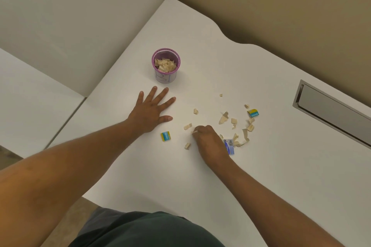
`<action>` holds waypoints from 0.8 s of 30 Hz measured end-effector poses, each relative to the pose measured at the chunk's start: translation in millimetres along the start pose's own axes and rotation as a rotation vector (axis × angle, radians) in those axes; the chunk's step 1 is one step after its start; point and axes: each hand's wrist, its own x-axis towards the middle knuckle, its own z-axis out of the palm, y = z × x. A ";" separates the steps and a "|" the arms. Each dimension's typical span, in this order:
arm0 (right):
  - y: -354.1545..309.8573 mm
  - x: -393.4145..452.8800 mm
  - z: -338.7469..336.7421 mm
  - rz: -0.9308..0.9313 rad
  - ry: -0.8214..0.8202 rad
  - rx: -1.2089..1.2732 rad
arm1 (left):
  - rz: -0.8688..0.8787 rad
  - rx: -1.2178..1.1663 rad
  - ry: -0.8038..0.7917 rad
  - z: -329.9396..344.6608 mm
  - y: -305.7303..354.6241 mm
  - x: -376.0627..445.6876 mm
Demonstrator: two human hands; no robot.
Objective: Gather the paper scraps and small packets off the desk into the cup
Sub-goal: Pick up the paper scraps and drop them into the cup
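Observation:
A purple-rimmed cup [165, 66] stands on the white desk [220, 176], holding several beige paper scraps. My left hand [152, 110] lies flat and open just in front of the cup. My right hand [208, 140] is curled on the desk, fingertips pinched on a beige scrap [195, 131]. Loose scraps [223, 118] lie scattered to its right and left. A yellow-and-blue packet [165, 136] lies between my hands, another [253, 113] lies at the far right, and a blue-white packet [229, 146] is partly hidden beside my right hand.
A metal cable hatch [329, 110] is sunk into the desk at the right. Beige partition walls [271, 6] close the back corner. The desk's front edge curves near my body, and a lower white surface [30, 96] adjoins on the left.

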 end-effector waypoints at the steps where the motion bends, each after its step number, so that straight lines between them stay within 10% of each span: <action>1: -0.8 5.3 -4.3 0.049 -0.013 0.040 | 0.000 0.005 -0.002 -0.2 0.1 -0.2; 10: -30.0 76.1 -128.4 0.139 0.309 0.667 | -0.004 0.012 -0.014 0.1 1.8 -0.2; 15: -64.5 137.3 -166.3 -0.048 0.437 0.441 | -0.005 -0.010 -0.033 -2.4 2.0 -1.2; 24: -72.4 182.3 -151.3 -0.212 0.084 0.034 | -0.008 -0.020 -0.010 2.1 1.8 -0.9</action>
